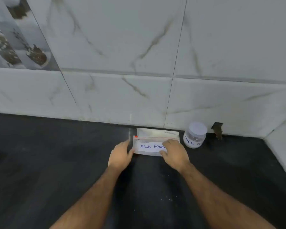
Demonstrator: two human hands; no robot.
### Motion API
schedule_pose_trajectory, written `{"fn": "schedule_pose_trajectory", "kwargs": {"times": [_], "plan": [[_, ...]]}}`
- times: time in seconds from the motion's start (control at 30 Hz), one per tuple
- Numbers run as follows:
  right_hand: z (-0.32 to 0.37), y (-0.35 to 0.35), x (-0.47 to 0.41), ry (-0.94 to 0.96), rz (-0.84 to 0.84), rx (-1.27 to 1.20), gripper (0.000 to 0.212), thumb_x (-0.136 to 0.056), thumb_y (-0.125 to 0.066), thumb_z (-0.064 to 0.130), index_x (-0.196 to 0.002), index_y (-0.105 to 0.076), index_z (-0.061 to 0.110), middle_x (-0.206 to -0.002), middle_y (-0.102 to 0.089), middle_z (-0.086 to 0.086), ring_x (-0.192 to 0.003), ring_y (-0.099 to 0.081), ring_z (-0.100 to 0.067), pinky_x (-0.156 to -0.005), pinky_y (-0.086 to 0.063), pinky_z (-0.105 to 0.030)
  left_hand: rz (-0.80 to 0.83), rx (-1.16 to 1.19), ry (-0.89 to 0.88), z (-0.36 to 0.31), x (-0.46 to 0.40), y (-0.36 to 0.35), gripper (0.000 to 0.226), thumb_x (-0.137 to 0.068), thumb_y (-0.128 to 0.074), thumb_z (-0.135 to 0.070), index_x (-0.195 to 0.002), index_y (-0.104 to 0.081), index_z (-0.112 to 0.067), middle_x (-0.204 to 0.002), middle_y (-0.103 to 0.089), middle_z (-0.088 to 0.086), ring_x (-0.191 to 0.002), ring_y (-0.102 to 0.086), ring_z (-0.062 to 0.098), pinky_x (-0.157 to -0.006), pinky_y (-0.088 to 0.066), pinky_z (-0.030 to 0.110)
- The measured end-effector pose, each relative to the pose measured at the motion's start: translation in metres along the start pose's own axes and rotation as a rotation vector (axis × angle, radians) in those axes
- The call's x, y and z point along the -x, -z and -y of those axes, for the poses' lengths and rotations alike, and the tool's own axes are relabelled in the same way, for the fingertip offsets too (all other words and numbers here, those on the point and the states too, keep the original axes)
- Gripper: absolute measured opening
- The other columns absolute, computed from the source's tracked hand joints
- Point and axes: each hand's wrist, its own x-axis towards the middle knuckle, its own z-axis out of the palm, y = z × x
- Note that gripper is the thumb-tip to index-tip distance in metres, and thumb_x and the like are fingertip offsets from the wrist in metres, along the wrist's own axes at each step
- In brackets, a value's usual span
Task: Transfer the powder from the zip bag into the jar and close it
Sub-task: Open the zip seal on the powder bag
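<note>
Both our hands grasp the zip bag (149,147) of milk powder lying on the dark counter (56,162) against the wall: left hand (120,155) pinching its left edge, right hand (174,153) curled over its right end. We should lift it level, seal uppermost. Just right stands the labelled jar (195,135), lid on, seemingly nearly empty.

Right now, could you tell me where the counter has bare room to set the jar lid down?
Bare dark counter lies left of the left hand, and between the forearms. It is crowded by the wall: zip bag, right hand and jar.
</note>
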Motion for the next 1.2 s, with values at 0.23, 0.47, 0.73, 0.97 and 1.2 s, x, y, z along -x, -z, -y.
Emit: {"fn": "schedule_pose_trajectory", "kwargs": {"times": [0.23, 0.47, 0.73, 0.97, 1.2], "plan": [[0.024, -0.003, -0.063, 0.061, -0.025, -0.065, 0.035, -0.100, -0.052, 0.032, -0.130, -0.061, 0.016, -0.128, -0.063, -0.005, -0.119, -0.053, -0.026, -0.099, -0.044, -0.038, -0.101, 0.333, 0.302, -0.008, -0.051, -0.006, 0.042, -0.096, -0.059, -0.033, -0.132, -0.059, -0.012, -0.125, -0.068, 0.006, -0.114, -0.063, 0.023, -0.092, -0.046, 0.030], [0.034, -0.018, -0.105, 0.084, 0.060, -0.039, 0.035, -0.102, -0.047, 0.032, -0.132, -0.060, 0.020, -0.129, -0.061, -0.004, -0.121, -0.052, -0.025, -0.099, -0.044, -0.039, -0.087, 0.408, 0.363, -0.006, -0.083, -0.020, 0.026, -0.092, -0.064, -0.030, -0.111, -0.073, -0.013, -0.110, -0.074, 0.003, -0.091, -0.061, 0.011, -0.079, -0.045, 0.025], [0.029, -0.019, -0.112, 0.039, 0.111, -0.128, 0.034, -0.099, -0.047, 0.035, -0.123, -0.067, 0.022, -0.119, -0.066, -0.003, -0.111, -0.058, -0.025, -0.093, -0.045, -0.039, -0.073, 0.870, 0.301, -0.006, -0.089, -0.019, 0.013, -0.089, -0.072, -0.018, -0.078, -0.079, -0.020, -0.085, -0.078, 0.007, -0.090, -0.073, 0.029, -0.086, -0.059, 0.046], [0.020, 0.029, -0.097, -0.001, 0.245, -0.437, 0.032, -0.098, -0.055, 0.039, -0.099, -0.073, 0.013, -0.094, -0.071, -0.006, -0.086, -0.065, -0.022, -0.073, -0.047, -0.033, -0.117, 1.010, 0.174, -0.026, -0.074, 0.020, 0.013, -0.093, -0.066, -0.013, -0.082, -0.072, -0.010, -0.074, -0.074, 0.003, -0.064, -0.068, 0.010, -0.064, -0.055, 0.027], [0.021, 0.094, -0.045, 0.012, 0.115, -0.683, 0.019, -0.093, -0.068, 0.031, -0.077, -0.075, 0.024, -0.067, -0.067, 0.009, -0.058, -0.058, -0.006, -0.060, -0.043, -0.024, -0.109, 1.038, 0.040, -0.058, -0.038, 0.066, 0.017, -0.094, -0.064, -0.012, -0.097, -0.071, 0.002, -0.084, -0.072, 0.014, -0.070, -0.065, 0.017, -0.065, -0.055, 0.027]]}}
